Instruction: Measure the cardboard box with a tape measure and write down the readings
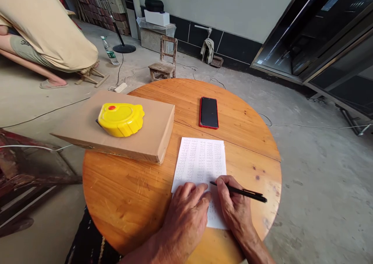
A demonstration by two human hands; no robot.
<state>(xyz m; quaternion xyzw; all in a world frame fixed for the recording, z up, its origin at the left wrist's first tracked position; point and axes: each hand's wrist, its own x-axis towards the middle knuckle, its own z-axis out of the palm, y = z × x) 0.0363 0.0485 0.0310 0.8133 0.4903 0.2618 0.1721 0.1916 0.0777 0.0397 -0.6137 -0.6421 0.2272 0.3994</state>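
Note:
A white sheet of paper covered in rows of small handwriting lies on the round wooden table. My left hand rests flat on the sheet's lower left part, fingers stretched out. My right hand is closed round a black pen, whose tip touches the paper just right of my left fingertips. A red-edged phone lies face up beyond the sheet.
A flat cardboard box overhangs the table's left edge with a yellow tape measure on top. On the concrete floor behind stand a small wooden chair, a water bottle and cables. Another person bends over at far left.

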